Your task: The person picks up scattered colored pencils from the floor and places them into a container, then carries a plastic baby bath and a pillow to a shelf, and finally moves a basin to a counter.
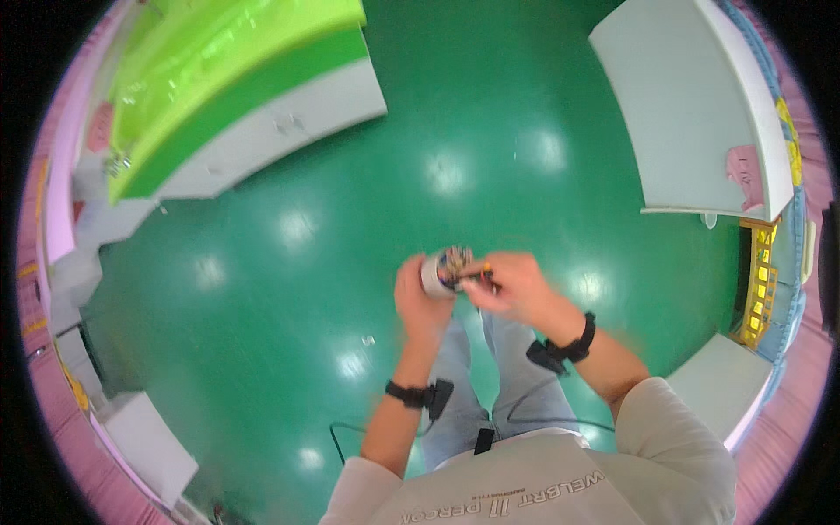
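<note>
My left hand (418, 296) is wrapped round a short white cylindrical container (430, 276), held in front of my body above the floor. Its open end tilts to the right and shows a cluster of small brownish and dark pieces (455, 260), too small and blurred to name. Close against that opening is my right hand (516, 284), its fingers drawn together in a pinch. A small dark and orange bit shows at these fingers, but I cannot make out what it is. Both wrists wear black straps with small dark boxes.
A bright green counter (262, 70) with white cabinet doors stands at the far left. At the far right is a white table (682, 96) with a pink item (744, 178). White boxes (149, 446) stand at the near left. Thin black cables hang near my legs.
</note>
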Demonstrator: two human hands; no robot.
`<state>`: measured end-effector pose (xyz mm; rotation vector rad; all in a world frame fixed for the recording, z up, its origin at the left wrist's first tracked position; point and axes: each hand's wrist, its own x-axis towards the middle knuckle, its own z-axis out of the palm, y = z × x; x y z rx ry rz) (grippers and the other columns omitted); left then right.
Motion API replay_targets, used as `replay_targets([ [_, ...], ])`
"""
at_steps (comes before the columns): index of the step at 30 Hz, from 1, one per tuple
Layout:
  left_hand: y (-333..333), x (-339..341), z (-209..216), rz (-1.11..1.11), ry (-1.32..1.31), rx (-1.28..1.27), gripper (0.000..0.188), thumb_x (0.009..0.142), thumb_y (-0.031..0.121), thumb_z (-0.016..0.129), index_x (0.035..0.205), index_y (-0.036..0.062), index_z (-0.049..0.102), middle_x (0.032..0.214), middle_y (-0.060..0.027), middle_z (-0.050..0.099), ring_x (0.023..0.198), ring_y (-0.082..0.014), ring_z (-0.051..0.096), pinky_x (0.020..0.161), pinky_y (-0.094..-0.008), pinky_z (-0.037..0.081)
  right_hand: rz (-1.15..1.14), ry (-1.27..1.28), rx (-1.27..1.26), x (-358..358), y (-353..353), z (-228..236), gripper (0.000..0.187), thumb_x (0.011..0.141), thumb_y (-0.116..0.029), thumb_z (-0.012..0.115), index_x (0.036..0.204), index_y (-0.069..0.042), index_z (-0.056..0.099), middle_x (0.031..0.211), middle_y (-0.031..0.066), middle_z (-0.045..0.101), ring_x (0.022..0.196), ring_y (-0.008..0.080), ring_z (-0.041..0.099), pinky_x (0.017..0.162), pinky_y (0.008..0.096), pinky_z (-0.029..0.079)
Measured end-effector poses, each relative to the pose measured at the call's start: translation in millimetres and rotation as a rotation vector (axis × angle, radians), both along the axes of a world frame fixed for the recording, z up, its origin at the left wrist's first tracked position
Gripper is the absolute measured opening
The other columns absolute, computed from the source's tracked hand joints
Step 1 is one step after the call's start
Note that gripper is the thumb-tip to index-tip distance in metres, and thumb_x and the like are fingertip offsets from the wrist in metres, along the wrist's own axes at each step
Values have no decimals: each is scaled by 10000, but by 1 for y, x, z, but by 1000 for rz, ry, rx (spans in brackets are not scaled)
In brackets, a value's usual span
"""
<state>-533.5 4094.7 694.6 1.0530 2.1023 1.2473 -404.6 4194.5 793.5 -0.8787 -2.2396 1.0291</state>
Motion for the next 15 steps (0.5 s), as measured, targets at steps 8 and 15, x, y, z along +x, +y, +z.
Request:
replay_targets([
  [8,-69,-21,137,-34,57,-102,587,560,104,805,1099,51,580,1022,-161,631,928,-360,609,792,-422,497,134,-9,-198,-17,-49,134,309,795,-340,702,735,-45,636,601,135,587,490,298,551,462,367,445],
  [15,-109,-39,206,-119,201,-28,535,617,202,775,1117,131,597,1036,-123,657,969,-323,629,826,-401,510,91,-17,61,-13,-83,153,403,798,-442,673,735,-44,652,624,128,617,537,207,591,517,359,477],
])
